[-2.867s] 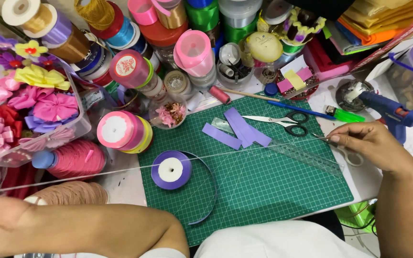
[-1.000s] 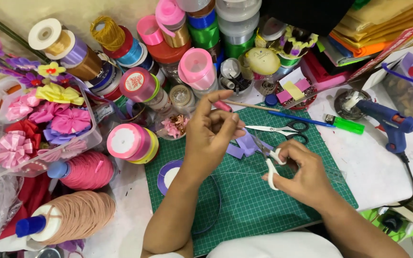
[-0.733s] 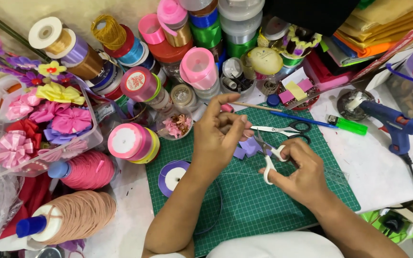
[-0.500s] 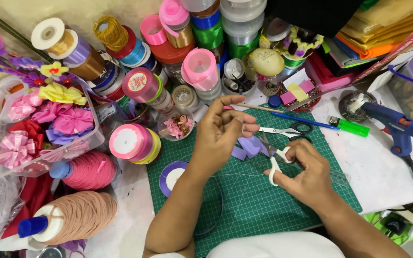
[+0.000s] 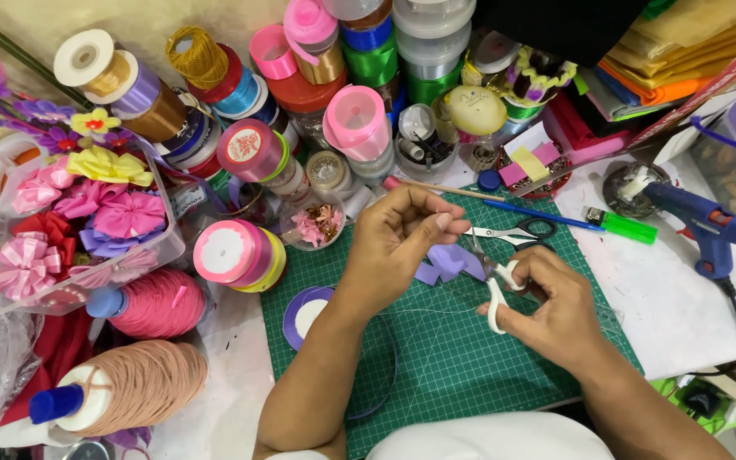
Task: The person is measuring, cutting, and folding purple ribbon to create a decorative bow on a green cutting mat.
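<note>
My left hand (image 5: 402,238) hovers over the green cutting mat (image 5: 470,383) with thumb and fingers pinched together, apparently on a thin clear thread that runs across the mat. My right hand (image 5: 560,311) is just to its right and grips small white-handled scissors (image 5: 496,298), blades pointing up toward the left fingertips. Cut pieces of purple ribbon (image 5: 449,262) lie on the mat beneath both hands. A purple ribbon spool (image 5: 304,311) lies flat by my left wrist.
Black-handled scissors (image 5: 526,230), a blue pen and a green lighter (image 5: 623,227) lie behind the hands. A blue glue gun (image 5: 700,226) rests at right. Stacked ribbon rolls (image 5: 232,254), thread cones (image 5: 151,302) and a clear box of ribbon flowers (image 5: 87,213) crowd the left and back.
My left hand came up from the lower left to the mat's centre and pinched shut. My right hand now holds the white scissors beside it. Over the last second both hands barely shifted.
</note>
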